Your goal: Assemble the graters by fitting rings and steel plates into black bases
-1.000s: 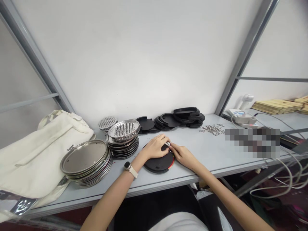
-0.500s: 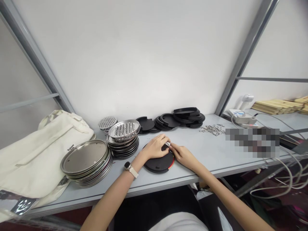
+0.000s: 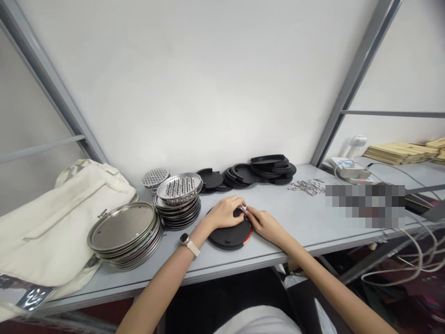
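Note:
A black round disc (image 3: 229, 237) with a red and yellow strip along its right edge lies on the table in front of me. My left hand (image 3: 227, 212) rests over its upper part, thumb and fingers pinched around a small metal piece with a ring (image 3: 243, 208). From the right, my right hand (image 3: 263, 223) meets it at the disc's upper right edge, fingertips pressed together on the same piece. Fingers partly cover the metal, so its exact shape is hidden. Loose small metal hooks or rings (image 3: 308, 187) lie in a heap to the right.
Stacked round metal plates (image 3: 121, 227) stand at left beside a cream cloth bag (image 3: 66, 213). Behind them are round metal graters (image 3: 179, 188). More black discs (image 3: 273, 169) are piled along the wall. A white device with cables (image 3: 349, 168) is at right.

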`<state>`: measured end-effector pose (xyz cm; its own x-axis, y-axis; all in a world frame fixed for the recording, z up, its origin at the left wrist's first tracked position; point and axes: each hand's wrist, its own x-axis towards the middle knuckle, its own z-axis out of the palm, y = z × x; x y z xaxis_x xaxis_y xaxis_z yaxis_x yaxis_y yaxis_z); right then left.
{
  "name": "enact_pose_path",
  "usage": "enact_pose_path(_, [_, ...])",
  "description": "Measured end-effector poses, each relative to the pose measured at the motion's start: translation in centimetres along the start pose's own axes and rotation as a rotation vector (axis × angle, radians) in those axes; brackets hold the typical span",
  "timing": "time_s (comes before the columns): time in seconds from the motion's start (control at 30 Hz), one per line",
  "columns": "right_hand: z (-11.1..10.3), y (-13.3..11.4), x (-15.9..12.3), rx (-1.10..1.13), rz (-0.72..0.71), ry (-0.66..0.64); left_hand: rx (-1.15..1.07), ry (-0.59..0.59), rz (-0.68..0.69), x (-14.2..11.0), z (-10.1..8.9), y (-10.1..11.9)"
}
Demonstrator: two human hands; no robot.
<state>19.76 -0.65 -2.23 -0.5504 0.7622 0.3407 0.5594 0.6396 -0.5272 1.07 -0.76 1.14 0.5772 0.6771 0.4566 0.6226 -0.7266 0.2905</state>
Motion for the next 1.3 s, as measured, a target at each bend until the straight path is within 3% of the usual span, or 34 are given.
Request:
enact_pose_path(0.57, [-0.10, -0.31, -0.20, -0.003, -0.018, 0.036, -0.133, -0.003, -0.033, 0.01, 0.33, -0.57])
enact_pose_path(1.3, [0.39, 0.36, 0.30, -0.049, 0.018, 0.006, -0.056, -0.005, -0.010, 0.04, 0.11, -0.19])
